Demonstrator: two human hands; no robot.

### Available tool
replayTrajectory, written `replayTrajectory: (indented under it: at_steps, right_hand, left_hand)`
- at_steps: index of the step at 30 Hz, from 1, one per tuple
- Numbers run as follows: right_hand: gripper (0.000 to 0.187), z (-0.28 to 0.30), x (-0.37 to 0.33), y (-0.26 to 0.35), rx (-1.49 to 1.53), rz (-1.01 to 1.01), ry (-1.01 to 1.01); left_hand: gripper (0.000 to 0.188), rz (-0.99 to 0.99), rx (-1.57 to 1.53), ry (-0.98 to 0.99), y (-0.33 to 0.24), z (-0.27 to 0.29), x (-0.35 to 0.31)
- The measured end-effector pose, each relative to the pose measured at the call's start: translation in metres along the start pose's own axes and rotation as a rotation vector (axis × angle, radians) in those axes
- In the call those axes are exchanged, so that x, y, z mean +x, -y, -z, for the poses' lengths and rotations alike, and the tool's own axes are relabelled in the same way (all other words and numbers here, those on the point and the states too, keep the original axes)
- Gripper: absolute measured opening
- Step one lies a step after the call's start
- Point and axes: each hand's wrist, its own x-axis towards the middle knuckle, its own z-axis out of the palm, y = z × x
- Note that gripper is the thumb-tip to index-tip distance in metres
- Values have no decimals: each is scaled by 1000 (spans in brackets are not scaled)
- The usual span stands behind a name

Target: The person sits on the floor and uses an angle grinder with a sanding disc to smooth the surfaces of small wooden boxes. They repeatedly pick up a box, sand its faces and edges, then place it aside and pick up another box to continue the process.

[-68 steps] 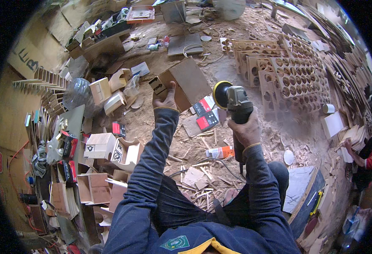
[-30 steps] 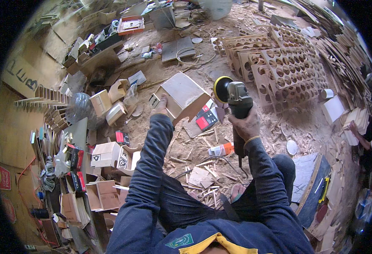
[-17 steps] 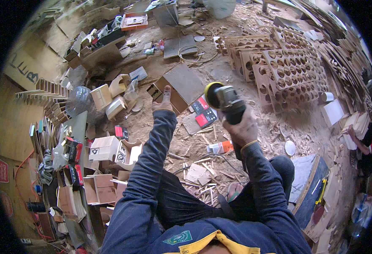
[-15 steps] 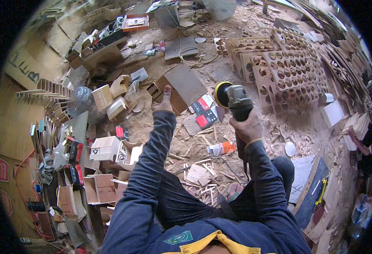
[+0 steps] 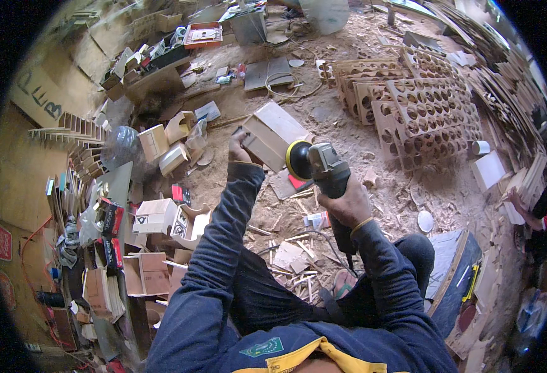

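Note:
My left hand grips the left end of a wooden box, with the fingers partly hidden behind it. The box is tilted, and a pale face and a light brown face show. In my right hand is an angle grinder with a grey head, a dark body and a round yellow-edged pad. The pad stands at the box's right end; I cannot tell whether they touch. Behind the grinder, a red and black carton is mostly hidden. The grinder's cord runs down toward my feet.
Small wooden boxes lie at the left. Panels with rows of round holes lean at the far right, near stacked boards. Wood scraps litter the dusty floor before me. Another person's hand shows at the right edge.
The box has turned in my left hand, so paler faces show now. My right hand has brought the grinder left and nearer, up to the box's end.

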Motion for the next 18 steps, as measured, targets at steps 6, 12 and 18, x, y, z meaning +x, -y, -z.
replayTrajectory:
  at_steps: [6,12,18]
  right_hand:
    - [61,3,-5,-7,-62,-71,7]
    - [62,6,0,-14,-15,-14,-3]
    - [63,5,0,-2,28,-43,-26]
  left_hand:
    - [81,44,-73,-83,-8,-26,-26]
    - [60,37,129,-119,-4,-23,-24]
    - [48,18,144,-36,30,-14,-39]
